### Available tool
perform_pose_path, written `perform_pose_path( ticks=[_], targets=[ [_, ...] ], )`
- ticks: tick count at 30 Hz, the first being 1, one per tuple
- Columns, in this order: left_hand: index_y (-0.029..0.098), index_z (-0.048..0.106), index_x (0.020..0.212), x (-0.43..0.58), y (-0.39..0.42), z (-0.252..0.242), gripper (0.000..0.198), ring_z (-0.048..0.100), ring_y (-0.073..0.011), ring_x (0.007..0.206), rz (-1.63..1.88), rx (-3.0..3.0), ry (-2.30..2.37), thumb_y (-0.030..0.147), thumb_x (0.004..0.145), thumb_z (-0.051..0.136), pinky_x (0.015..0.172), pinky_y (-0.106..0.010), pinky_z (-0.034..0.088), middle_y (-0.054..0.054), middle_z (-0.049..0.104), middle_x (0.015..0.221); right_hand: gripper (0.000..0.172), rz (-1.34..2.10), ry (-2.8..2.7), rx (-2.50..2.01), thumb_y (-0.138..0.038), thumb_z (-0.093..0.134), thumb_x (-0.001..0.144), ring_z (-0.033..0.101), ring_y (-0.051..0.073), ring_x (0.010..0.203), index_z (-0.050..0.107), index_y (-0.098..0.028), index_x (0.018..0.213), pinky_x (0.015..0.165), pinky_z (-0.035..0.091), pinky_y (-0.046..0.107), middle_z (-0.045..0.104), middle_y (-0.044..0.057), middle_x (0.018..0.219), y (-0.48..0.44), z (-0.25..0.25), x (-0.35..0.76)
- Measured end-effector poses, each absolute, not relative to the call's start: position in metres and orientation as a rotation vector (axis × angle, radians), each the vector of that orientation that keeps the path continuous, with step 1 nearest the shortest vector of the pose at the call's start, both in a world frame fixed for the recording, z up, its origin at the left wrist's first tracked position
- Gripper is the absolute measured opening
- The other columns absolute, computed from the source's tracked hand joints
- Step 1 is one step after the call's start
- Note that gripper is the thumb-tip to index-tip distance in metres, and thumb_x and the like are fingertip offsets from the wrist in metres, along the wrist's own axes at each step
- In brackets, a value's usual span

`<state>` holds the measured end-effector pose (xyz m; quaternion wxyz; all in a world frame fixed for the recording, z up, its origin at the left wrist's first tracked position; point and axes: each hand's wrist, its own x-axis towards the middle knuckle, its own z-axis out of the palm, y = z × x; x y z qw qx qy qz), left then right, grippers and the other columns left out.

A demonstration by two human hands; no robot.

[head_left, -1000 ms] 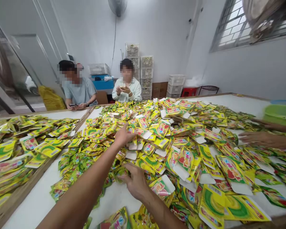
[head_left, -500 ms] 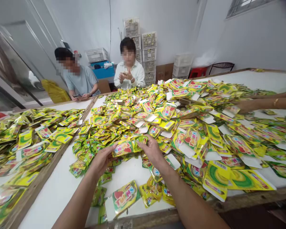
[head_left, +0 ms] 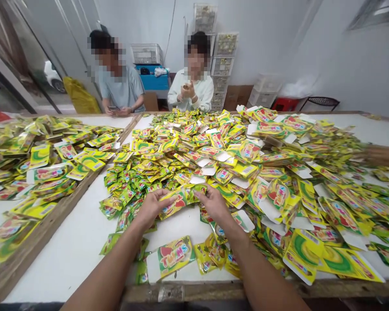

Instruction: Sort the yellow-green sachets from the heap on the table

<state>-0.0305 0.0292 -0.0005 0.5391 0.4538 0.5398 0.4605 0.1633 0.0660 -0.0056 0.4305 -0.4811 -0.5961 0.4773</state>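
Observation:
A small yellow and green printed candy box (head_left: 177, 204) is gripped by my left hand (head_left: 153, 208), its thumb on the printed front. My right hand (head_left: 215, 206) pinches a little green sachet (head_left: 199, 188) against the box's right end. Whether the sachet is partly inside the box I cannot tell. Just beyond both hands rises a big heap of similar boxes and sachets (head_left: 210, 151). Below them, one box with a white flap (head_left: 176, 257) lies on the white table, beside several yellow sachets (head_left: 210, 255).
A wooden strip (head_left: 68, 196) divides the table; more boxes (head_left: 40, 155) lie left of it. Two people sit across the table, one holding a phone (head_left: 114, 108). Another person's arm (head_left: 384, 155) reaches in from the right. Crates (head_left: 222, 65) stand stacked behind.
The view has tilted and shifted left, so the scene sits further right. My left thumb has moved onto the box's front. The other person's arm at right has drawn back.

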Motion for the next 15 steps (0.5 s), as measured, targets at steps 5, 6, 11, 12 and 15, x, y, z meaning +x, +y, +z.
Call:
perform_pose_path(
  ticks=[5, 6, 11, 12, 15],
  targets=[
    [0.016, 0.064, 0.074, -0.032, 0.025, 0.000, 0.030, 0.053, -0.0104, 0.057, 1.069, 1.173, 1.268, 0.042, 0.064, 0.074, 0.055, -0.020, 0.039, 0.000, 0.062, 0.069, 0.026, 1.160, -1.643, -1.187, -0.041, 0.060, 0.073, 0.057, 0.019, 0.070, 0.066, -0.019, 0.085, 0.066, 0.046, 0.029, 0.064, 0.001, 0.071, 0.068, -0.011, 0.168],
    [0.016, 0.065, 0.074, -0.031, 0.025, 0.000, 0.030, 0.052, -0.0098, 0.057, 1.059, 1.193, 1.265, 0.042, 0.064, 0.073, 0.055, -0.020, 0.038, 0.000, 0.062, 0.068, 0.026, 1.139, -1.652, -1.201, -0.042, 0.060, 0.073, 0.057, 0.019, 0.070, 0.066, -0.018, 0.082, 0.065, 0.046, 0.028, 0.064, 0.002, 0.071, 0.068, -0.011, 0.167],
    [0.015, 0.063, 0.078, -0.025, 0.026, -0.003, 0.035, 0.053, -0.0105, 0.058, 1.075, 1.132, 1.241, 0.041, 0.059, 0.076, 0.056, -0.021, 0.041, 0.000, 0.063, 0.071, 0.026, 0.966, -1.615, -1.261, -0.041, 0.060, 0.073, 0.053, 0.016, 0.067, 0.062, -0.017, 0.083, 0.059, 0.041, 0.024, 0.061, 0.001, 0.070, 0.063, -0.007, 0.160],
    [0.015, 0.063, 0.078, -0.024, 0.026, -0.003, 0.036, 0.054, -0.0109, 0.059, 1.088, 1.112, 1.246, 0.041, 0.058, 0.077, 0.057, -0.021, 0.042, 0.000, 0.063, 0.071, 0.025, 0.913, -1.631, -1.272, -0.040, 0.060, 0.073, 0.052, 0.015, 0.066, 0.062, -0.017, 0.082, 0.059, 0.040, 0.023, 0.059, 0.001, 0.069, 0.062, -0.005, 0.158],
    [0.015, 0.063, 0.076, -0.022, 0.025, -0.003, 0.036, 0.055, -0.0107, 0.058, 1.127, 1.057, 1.249, 0.040, 0.056, 0.078, 0.057, -0.022, 0.043, 0.000, 0.064, 0.070, 0.022, 0.772, -1.710, -1.315, -0.039, 0.061, 0.071, 0.047, 0.013, 0.061, 0.062, -0.017, 0.076, 0.056, 0.036, 0.023, 0.056, -0.001, 0.065, 0.057, -0.001, 0.154]
  ],
)
